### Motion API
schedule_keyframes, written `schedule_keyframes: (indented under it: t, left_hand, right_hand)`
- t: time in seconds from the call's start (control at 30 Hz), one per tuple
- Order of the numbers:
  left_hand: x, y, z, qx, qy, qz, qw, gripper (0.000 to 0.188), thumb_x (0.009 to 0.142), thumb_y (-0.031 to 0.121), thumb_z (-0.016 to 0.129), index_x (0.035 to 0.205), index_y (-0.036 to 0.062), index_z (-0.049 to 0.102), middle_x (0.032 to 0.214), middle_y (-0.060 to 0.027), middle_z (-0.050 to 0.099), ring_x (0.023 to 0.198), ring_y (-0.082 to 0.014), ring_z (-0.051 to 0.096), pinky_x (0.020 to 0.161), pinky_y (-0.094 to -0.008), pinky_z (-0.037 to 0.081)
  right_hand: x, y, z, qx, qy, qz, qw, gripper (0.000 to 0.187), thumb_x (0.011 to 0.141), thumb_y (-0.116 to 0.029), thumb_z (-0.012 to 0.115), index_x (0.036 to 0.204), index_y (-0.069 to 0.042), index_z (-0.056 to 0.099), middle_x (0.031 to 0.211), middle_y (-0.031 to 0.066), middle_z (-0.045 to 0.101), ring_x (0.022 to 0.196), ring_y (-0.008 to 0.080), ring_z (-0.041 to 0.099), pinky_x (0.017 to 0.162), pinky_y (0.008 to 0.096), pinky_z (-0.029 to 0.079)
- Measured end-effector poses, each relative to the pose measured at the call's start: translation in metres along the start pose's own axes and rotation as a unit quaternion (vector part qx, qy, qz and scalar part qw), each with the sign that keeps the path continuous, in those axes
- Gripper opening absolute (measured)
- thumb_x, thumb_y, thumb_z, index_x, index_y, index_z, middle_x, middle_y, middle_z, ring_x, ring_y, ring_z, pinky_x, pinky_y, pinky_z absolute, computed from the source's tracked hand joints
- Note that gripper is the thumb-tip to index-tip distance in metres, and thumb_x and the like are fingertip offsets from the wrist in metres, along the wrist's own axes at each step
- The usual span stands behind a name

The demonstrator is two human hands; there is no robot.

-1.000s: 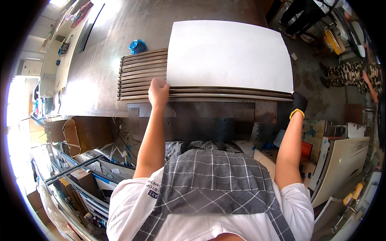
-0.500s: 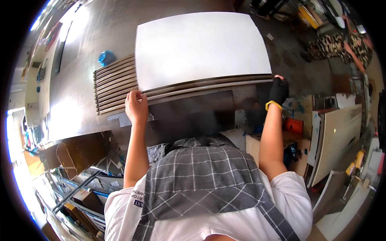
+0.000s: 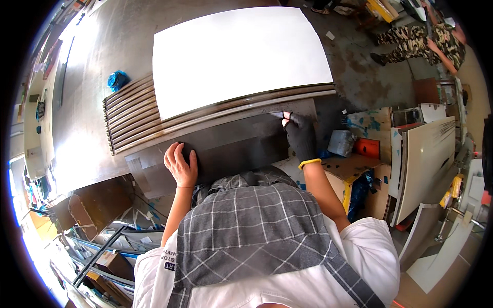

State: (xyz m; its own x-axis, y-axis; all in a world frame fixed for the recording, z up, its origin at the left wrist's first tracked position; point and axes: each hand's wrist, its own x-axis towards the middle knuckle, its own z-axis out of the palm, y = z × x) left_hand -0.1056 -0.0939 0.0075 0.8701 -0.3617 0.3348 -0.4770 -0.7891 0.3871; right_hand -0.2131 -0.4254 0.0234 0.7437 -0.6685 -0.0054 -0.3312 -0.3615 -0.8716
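A large white sheet (image 3: 236, 56) lies over a row of long brownish metal bars (image 3: 134, 112), whose left ends stick out from under it. Nearer to me is a dark flat panel (image 3: 236, 146) with a paler grey strip along its far side. My left hand (image 3: 179, 165), bare, rests at the panel's left part with thumb and fingers apart. My right hand (image 3: 300, 136), in a black glove with bare fingertips and a yellow cuff, is over the panel's right part. Its thumb and finger pinch together, with a small pale thin piece at the tips that I cannot make out.
A blue roll (image 3: 118, 80) stands on the metal table (image 3: 110, 41) beyond the bars. Cardboard (image 3: 354, 172) and a pale jug (image 3: 341, 142) are at my right, with leaning boards (image 3: 426, 164) farther out. Another person in camouflage clothes (image 3: 405, 41) is at the far right.
Both hands have left the near edge of the bars and white sheet. The left came toward me onto the dark panel; the right came inward and left. The whole view shifted slightly.
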Motion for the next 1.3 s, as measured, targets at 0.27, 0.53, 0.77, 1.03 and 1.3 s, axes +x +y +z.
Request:
schedule_keyframes:
  t: [0.27, 0.53, 0.77, 1.03, 1.3]
  left_hand:
    - [-0.009, 0.001, 0.009, -0.008, 0.041, -0.006, 0.999, 0.046, 0.082, 0.019, 0.064, 0.121, 0.0026, 0.048, 0.127, -0.0172, 0.045, 0.118, -0.0354, 0.04, 0.101, -0.0465, 0.028]
    - [-0.01, -0.002, 0.01, -0.022, 0.052, -0.014, 0.998, 0.05, 0.085, 0.02, 0.062, 0.127, 0.002, 0.044, 0.132, -0.0195, 0.042, 0.121, -0.0355, 0.037, 0.103, -0.0457, 0.026]
    - [-0.009, -0.003, 0.01, -0.007, 0.047, -0.023, 0.999, 0.053, 0.082, 0.022, 0.064, 0.127, 0.0022, 0.044, 0.132, -0.0181, 0.041, 0.121, -0.0366, 0.036, 0.103, -0.0472, 0.025]
    - [-0.008, -0.003, 0.009, -0.001, 0.043, -0.032, 0.999, 0.054, 0.081, 0.023, 0.065, 0.127, 0.0035, 0.045, 0.133, -0.0181, 0.041, 0.122, -0.0358, 0.036, 0.103, -0.0471, 0.025]
    - [0.002, 0.007, -0.006, 0.041, 0.041, -0.014, 0.998, 0.05, 0.076, 0.018, 0.067, 0.123, 0.0105, 0.052, 0.131, -0.0117, 0.044, 0.121, -0.0328, 0.038, 0.102, -0.0459, 0.027]
  right_hand:
    - [-0.003, 0.008, -0.009, 0.187, -0.069, 0.167, 0.966, 0.012, 0.085, -0.016, 0.063, 0.088, -0.005, 0.063, 0.08, 0.0033, 0.063, 0.079, 0.0152, 0.061, 0.073, 0.0286, 0.047]
    - [-0.003, -0.032, -0.011, 0.573, -0.18, 0.458, 0.655, 0.016, 0.088, -0.023, 0.062, 0.09, -0.007, 0.063, 0.079, 0.0004, 0.061, 0.077, 0.0138, 0.057, 0.07, 0.0293, 0.045]
    - [-0.005, 0.002, 0.014, 0.065, 0.024, 0.074, 0.995, 0.008, 0.085, -0.004, 0.063, 0.092, -0.003, 0.059, 0.094, 0.0031, 0.064, 0.075, 0.0085, 0.054, 0.069, 0.02, 0.044]
    - [-0.022, -0.029, -0.003, -0.021, 0.003, -0.133, 0.991, 0.024, 0.074, -0.015, 0.073, 0.092, -0.004, 0.06, 0.11, 0.0114, 0.061, 0.101, 0.0266, 0.057, 0.09, 0.0358, 0.044]
    - [-0.067, -0.062, -0.006, -0.265, 0.075, -0.304, 0.912, 0.01, 0.072, -0.014, 0.07, 0.079, -0.012, 0.064, 0.109, 0.0062, 0.061, 0.102, 0.0274, 0.053, 0.088, 0.0419, 0.038]
